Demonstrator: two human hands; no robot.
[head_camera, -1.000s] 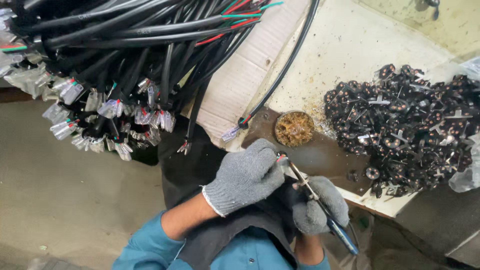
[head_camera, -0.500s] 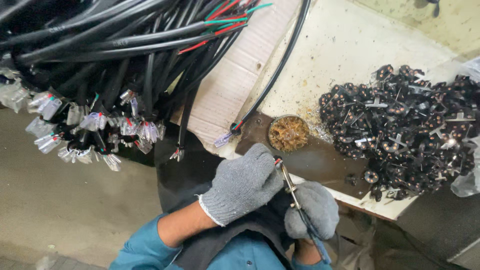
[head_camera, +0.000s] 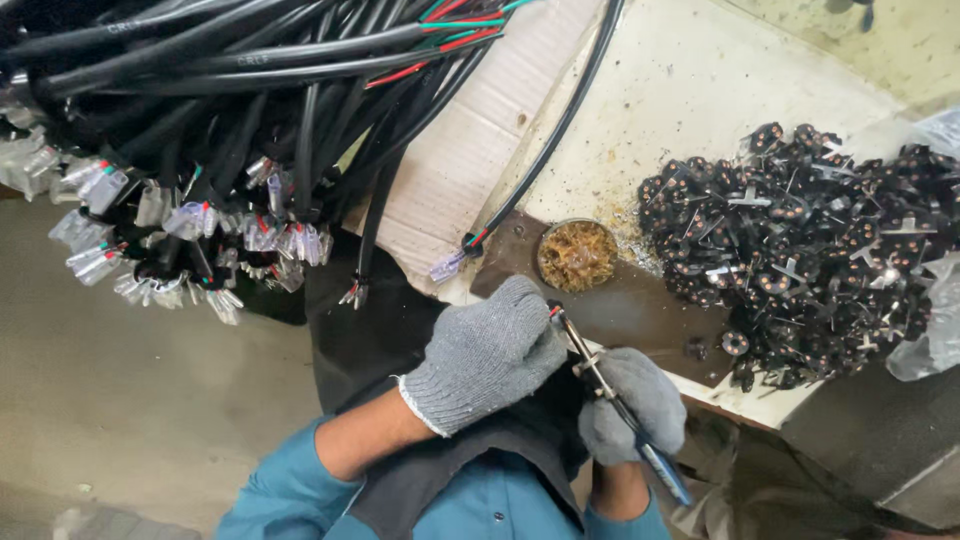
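Your right hand (head_camera: 632, 402) is now gripping the soldering iron (head_camera: 610, 390) steeper, tip meeting the wire end pinched in your closed left hand (head_camera: 490, 355) at lower centre, just below the flux tin (head_camera: 577, 255); you're soldering.

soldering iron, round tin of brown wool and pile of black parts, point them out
soldering iron (head_camera: 612, 392), head view, on its metal shaft
round tin (head_camera: 577, 256), head view, on its brown filling
pile of black parts (head_camera: 800, 250), head view, mid-pile
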